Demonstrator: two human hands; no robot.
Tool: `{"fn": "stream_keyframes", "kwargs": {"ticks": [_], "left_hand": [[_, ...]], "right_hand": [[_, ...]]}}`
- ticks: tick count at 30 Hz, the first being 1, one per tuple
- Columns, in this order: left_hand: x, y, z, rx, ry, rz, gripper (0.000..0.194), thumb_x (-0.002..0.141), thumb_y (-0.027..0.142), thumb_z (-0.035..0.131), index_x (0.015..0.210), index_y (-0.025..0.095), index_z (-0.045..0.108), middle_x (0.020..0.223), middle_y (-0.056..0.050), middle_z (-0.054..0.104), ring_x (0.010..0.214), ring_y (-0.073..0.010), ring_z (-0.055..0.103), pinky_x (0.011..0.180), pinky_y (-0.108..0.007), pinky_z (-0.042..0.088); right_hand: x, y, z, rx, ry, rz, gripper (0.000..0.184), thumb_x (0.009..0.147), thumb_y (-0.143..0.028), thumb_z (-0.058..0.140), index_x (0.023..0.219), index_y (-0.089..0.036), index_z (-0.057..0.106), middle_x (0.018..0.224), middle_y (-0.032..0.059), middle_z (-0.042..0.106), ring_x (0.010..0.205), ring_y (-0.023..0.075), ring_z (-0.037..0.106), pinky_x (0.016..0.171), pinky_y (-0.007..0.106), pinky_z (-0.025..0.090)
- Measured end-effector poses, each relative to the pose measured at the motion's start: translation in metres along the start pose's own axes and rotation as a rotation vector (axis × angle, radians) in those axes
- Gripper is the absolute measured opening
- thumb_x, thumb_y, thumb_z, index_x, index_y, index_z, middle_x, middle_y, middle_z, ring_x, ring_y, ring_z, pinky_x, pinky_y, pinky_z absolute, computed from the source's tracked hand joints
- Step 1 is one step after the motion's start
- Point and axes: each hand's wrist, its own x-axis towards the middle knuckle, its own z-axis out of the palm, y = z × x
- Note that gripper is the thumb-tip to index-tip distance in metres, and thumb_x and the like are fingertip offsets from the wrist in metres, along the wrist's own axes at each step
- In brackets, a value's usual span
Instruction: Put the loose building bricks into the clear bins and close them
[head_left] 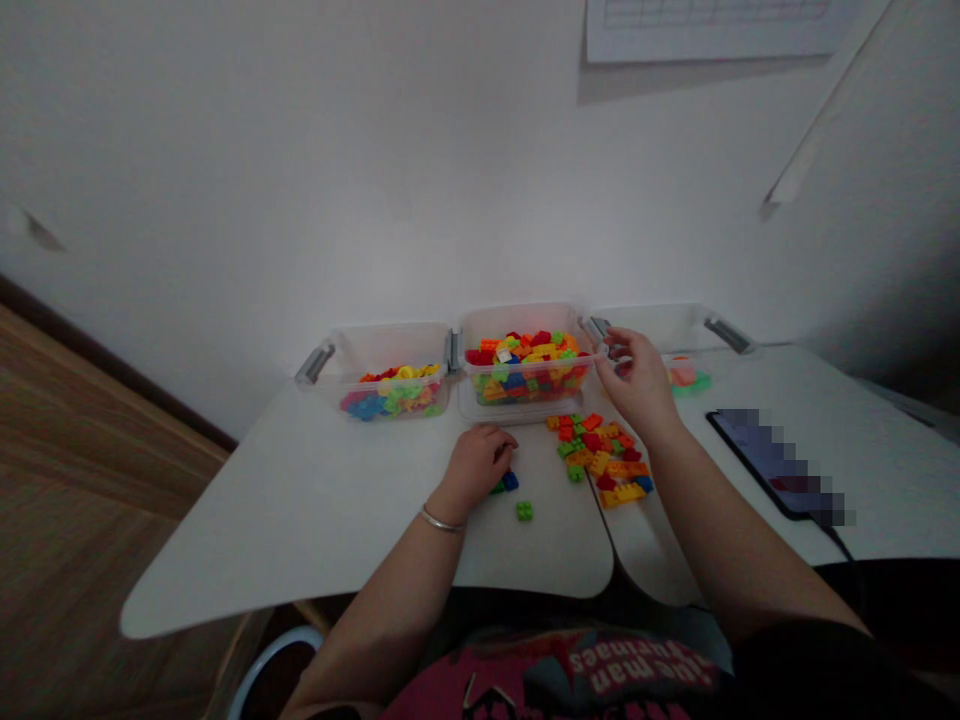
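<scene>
My left hand is low over the table, fingers curled together and pointing right. Just under its fingertips lie a dark blue brick and part of a green brick; whether it grips anything is hidden. A light green toy brick lies nearer to me. My right hand is raised at the right end of the middle clear box, thumb and fingers apart. A small dark red patch shows between them, too unclear to name. Mixed building bricks fill that box.
Loose bricks are spread across the seam between two white tables. A left clear box holds colourful pieces; a right clear box has a few. A phone with a cable lies at right. Behind the boxes rises a wall.
</scene>
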Motion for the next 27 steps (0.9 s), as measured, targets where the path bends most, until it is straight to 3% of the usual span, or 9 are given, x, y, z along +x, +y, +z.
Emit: {"fn": "stream_keyframes", "kwargs": {"ticks": [6, 10, 20, 27], "left_hand": [[0.001, 0.003, -0.001, 0.016, -0.024, -0.006, 0.017, 0.084, 0.014, 0.056, 0.09, 0.018, 0.071, 0.091, -0.005, 0.071, 0.088, -0.0198, 0.062, 0.084, -0.033, 0.048], [0.001, 0.004, -0.001, 0.011, -0.017, -0.01, 0.017, 0.084, 0.015, 0.056, 0.09, 0.019, 0.071, 0.092, -0.005, 0.071, 0.089, -0.0197, 0.062, 0.085, -0.034, 0.048], [0.001, 0.004, -0.004, 0.021, -0.033, -0.008, 0.018, 0.085, 0.015, 0.055, 0.091, 0.018, 0.071, 0.091, -0.005, 0.07, 0.088, -0.0197, 0.062, 0.085, -0.033, 0.049], [0.001, 0.003, -0.002, 0.008, -0.032, -0.018, 0.018, 0.085, 0.016, 0.055, 0.091, 0.019, 0.071, 0.091, -0.005, 0.07, 0.088, -0.019, 0.062, 0.086, -0.032, 0.048]], "right_hand": [[-0.069, 0.028, -0.006, -0.136, -0.179, -0.026, 0.036, 0.081, -0.035, 0.053, 0.111, -0.017, 0.061, 0.109, 0.0143, 0.066, 0.1, 0.029, 0.059, 0.091, 0.048, 0.046], [-0.092, 0.052, -0.005, -0.257, -0.317, 0.016, 0.036, 0.082, -0.034, 0.053, 0.111, -0.017, 0.064, 0.114, 0.0131, 0.065, 0.109, 0.03, 0.056, 0.097, 0.047, 0.042], [-0.097, 0.067, -0.02, -0.394, -0.337, 0.207, 0.033, 0.087, -0.035, 0.046, 0.105, -0.02, 0.07, 0.105, 0.0109, 0.069, 0.097, 0.0268, 0.062, 0.09, 0.044, 0.047], [-0.091, 0.062, -0.027, -0.317, -0.363, 0.431, 0.032, 0.082, -0.04, 0.05, 0.094, -0.022, 0.074, 0.084, 0.0084, 0.072, 0.072, 0.0235, 0.065, 0.069, 0.036, 0.05]]}}
